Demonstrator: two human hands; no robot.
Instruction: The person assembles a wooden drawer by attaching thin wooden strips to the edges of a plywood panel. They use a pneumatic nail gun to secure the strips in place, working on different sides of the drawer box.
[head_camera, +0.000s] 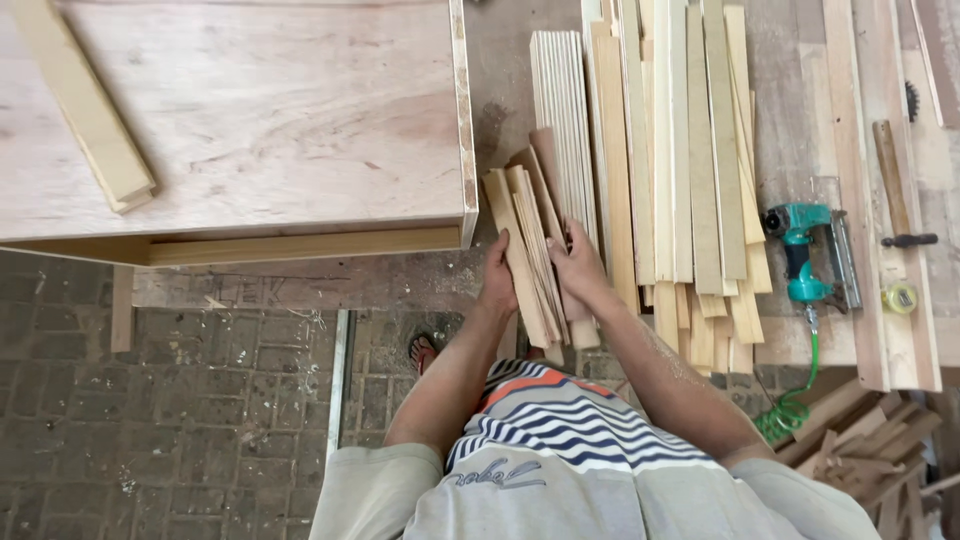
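Bundle: I held a loose bundle of short wood strips (530, 255), thin, pale tan, flat-cut and uneven in length, fanned out at their far ends and bunched together where I gripped them.
Where it was: the bundle stood in front of my chest, above the gap between the plywood panel and the stacked slats, its near ends pointing down toward my striped shirt (560, 410).
Left hand: my left hand (497, 280) pressed against the left side of the bundle, fingers curled around the strips and closed on them.
Right hand: my right hand (578, 265) clasped the right side, fingers wrapped over the outer strips, thumb side toward the stack.
Slats: just to the right lay a row of long wood slats (680, 150), some pale, some greyer, side by side on the table (800, 120), with a tight pack of thin ones (562, 110) on edge at their left.
Panel: to the left lay a broad plywood panel (260, 110) with a short wooden block (85, 105) resting on it.
Tools: farther right sat a teal nail gun (805, 255) with a green coiled hose (790, 410), a hammer (895, 185) and a small yellow tape measure (900, 298).
Floor: brick paving (200, 400) showed below.
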